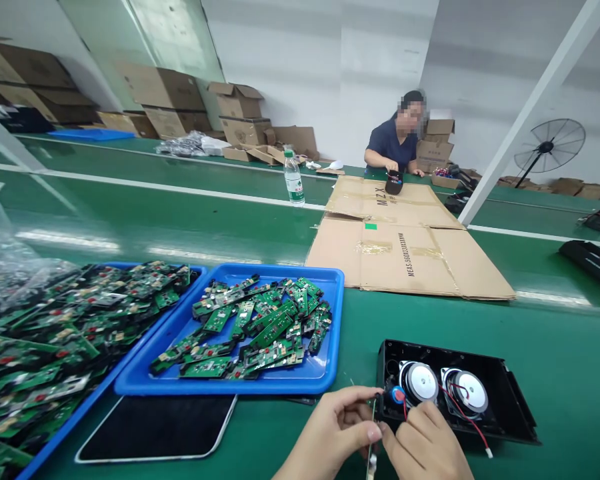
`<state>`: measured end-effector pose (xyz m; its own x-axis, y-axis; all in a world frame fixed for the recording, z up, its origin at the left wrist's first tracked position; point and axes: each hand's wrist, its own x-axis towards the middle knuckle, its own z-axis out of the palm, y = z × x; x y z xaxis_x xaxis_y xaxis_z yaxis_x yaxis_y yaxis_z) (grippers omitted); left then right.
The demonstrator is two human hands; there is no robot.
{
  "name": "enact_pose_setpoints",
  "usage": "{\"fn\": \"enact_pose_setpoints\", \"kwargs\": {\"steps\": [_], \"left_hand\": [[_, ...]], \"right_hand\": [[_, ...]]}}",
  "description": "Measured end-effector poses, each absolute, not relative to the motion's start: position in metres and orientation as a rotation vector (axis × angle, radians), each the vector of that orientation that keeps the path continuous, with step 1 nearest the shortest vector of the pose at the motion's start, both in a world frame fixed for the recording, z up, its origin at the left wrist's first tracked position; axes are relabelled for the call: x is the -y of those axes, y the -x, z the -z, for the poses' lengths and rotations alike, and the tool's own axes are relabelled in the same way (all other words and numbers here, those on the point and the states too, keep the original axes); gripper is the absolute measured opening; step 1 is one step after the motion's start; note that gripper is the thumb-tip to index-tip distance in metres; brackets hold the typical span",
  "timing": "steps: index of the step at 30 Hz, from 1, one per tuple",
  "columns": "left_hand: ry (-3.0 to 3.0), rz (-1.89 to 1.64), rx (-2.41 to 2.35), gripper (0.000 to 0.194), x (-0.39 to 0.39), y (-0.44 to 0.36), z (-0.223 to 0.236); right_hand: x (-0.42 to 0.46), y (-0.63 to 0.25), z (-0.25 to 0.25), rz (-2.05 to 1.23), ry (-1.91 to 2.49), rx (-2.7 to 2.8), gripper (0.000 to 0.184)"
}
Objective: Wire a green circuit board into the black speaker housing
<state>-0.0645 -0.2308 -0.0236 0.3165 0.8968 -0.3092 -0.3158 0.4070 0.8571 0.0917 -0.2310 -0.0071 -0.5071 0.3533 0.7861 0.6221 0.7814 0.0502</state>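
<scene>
My left hand (343, 430) pinches a small green circuit board (373, 433) between thumb and fingers, its narrow edge turned towards me. Against that board is my right hand (423, 440), fingers curled closed; what lies inside them is hidden. A round blue part (397, 395) with a red wire sits just beyond my fingertips, at the near left corner of a black speaker housing (510, 400). Inside the housing are two round speakers with pale centres, the left speaker (423, 381) and the right speaker (470, 391). From the right one, a red wire with a white plug (489, 453) hangs over the near wall.
A blue tray (337, 320) of circuit boards stands left of my hands, beside a fuller pile of boards (45, 347). A tablet-like dark panel (155, 427) lies in front. Beyond are flattened cardboard (410, 260), a water bottle (294, 179) and a co-worker (393, 143) handling a black part.
</scene>
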Motion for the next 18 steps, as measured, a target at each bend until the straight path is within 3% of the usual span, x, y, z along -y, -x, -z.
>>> {"fn": "enact_pose_setpoints", "kwargs": {"steps": [4, 8, 14, 18], "left_hand": [[-0.793, -0.922, -0.881, 0.054, 0.233, 0.065, 0.021], [-0.785, -0.892, -0.854, 0.053, 0.232, 0.068, 0.019], [-0.831, -0.914, -0.852, 0.047, 0.23, 0.067, 0.02], [-0.752, -0.914, -0.823, 0.053, 0.231, 0.069, 0.022]], "right_hand": [[0.235, -0.092, 0.017, 0.398, 0.771, 2.073, 0.03], [0.237, -0.094, 0.019, 0.404, 0.763, 2.182, 0.02], [0.235, -0.091, 0.026, 0.373, 0.763, 2.088, 0.024], [0.236, -0.085, 0.025, 0.306, 0.726, 2.017, 0.027]]}}
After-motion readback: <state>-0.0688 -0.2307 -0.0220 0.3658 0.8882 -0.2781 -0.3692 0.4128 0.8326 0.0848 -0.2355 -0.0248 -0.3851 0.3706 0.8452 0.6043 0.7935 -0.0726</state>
